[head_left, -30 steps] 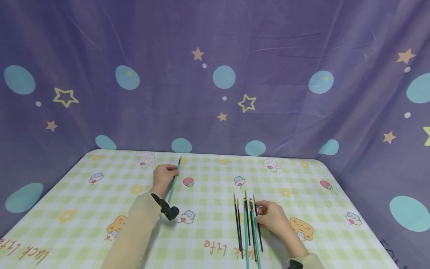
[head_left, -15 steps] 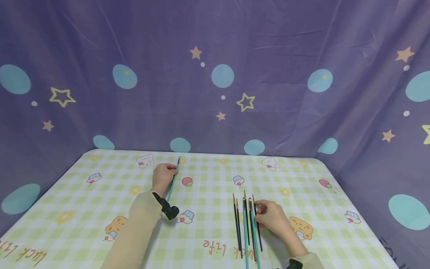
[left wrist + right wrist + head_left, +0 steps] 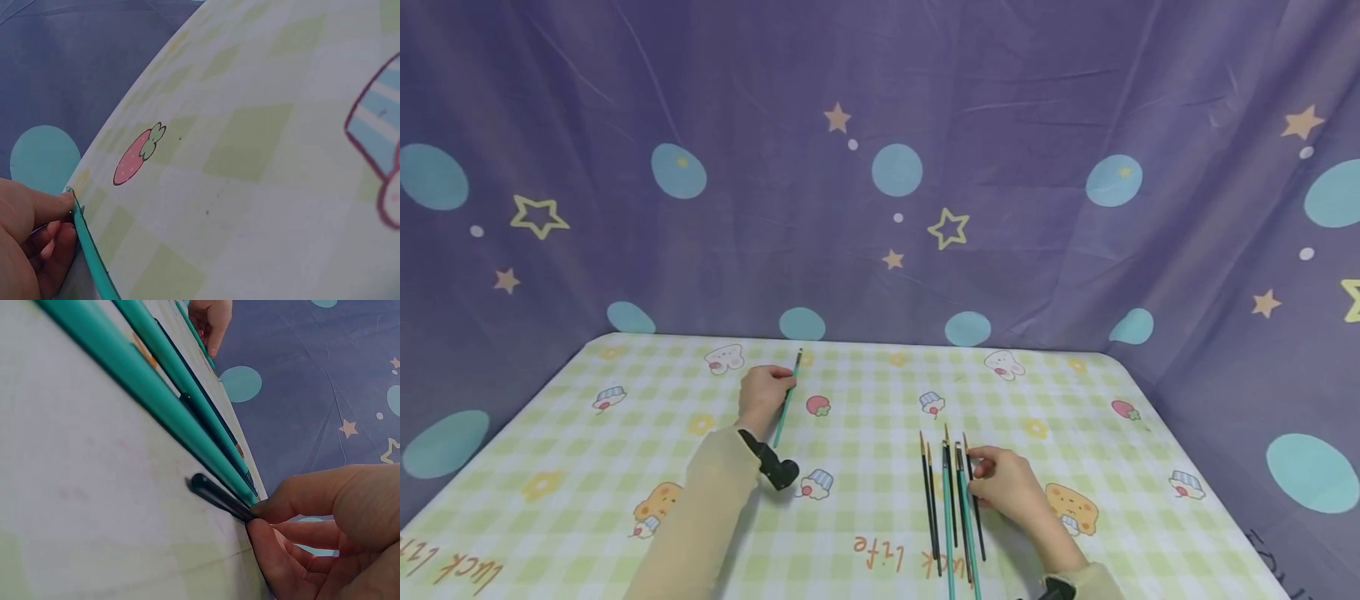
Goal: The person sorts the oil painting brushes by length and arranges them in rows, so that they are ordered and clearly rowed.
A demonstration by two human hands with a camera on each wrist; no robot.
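Observation:
In the head view, my left hand [image 3: 765,393] pinches a slim teal paintbrush [image 3: 780,423], tip pointing away, at the table's left-centre. The left wrist view has thumb and finger on that teal paintbrush [image 3: 94,257]. At right of centre, my right hand [image 3: 1009,485] pinches a black paintbrush [image 3: 981,535], the rightmost of a loose row. Up close in the right wrist view, thumb and fingertip grip the black paintbrush [image 3: 219,497]. Beside it lie two teal paintbrushes [image 3: 948,508] and several black paintbrushes [image 3: 933,517], roughly parallel, some overlapping.
A green-and-white checked tablecloth [image 3: 850,517] with cartoon prints covers the table. Behind and to both sides hangs a purple curtain [image 3: 760,250] with stars and teal ovals. A dark device [image 3: 778,468] is strapped to the left wrist.
The head view has shifted slightly, moving the scene a little to the left. Both hands keep their hold on the same paintbrushes, and the row of brushes lies as before.

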